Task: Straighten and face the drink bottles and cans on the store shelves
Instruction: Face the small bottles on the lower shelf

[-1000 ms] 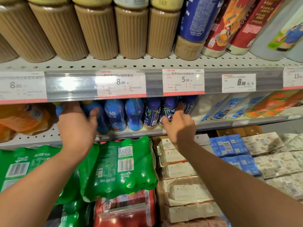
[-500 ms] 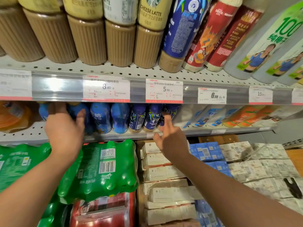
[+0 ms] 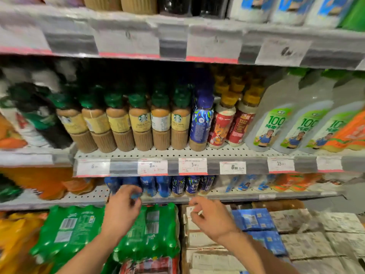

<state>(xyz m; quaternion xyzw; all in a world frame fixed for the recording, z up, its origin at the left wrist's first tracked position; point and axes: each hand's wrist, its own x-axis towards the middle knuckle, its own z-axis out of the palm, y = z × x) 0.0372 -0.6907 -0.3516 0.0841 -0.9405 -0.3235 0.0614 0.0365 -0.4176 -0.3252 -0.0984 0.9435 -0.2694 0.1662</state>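
The picture is motion-blurred. A row of light blue bottles (image 3: 164, 186) and dark blue patterned bottles (image 3: 192, 185) stands on the low shelf under the price rail (image 3: 192, 165). My left hand (image 3: 122, 208) is at the left end of that row, its fingers and thumb curled round the base of a blue bottle (image 3: 136, 195). My right hand (image 3: 211, 216) hangs below the shelf edge, apart from the bottles, fingers loosely curled and holding nothing. On the shelf above stand latte bottles (image 3: 141, 123), a tall blue bottle (image 3: 201, 123) and red bottles (image 3: 223, 125).
Big white coconut-drink bottles (image 3: 274, 123) fill the right of the upper shelf. Below my hands lie green shrink-wrapped soda packs (image 3: 152, 230), stacked pale cartons (image 3: 205, 244) and blue packs (image 3: 254, 218). Orange bottles (image 3: 33, 180) sit at the left.
The view has swung upward, showing the whole latte shelf. My right hand has come off the dark blue bottles and dropped below the shelf edge. My left hand stays at the blue bottles.
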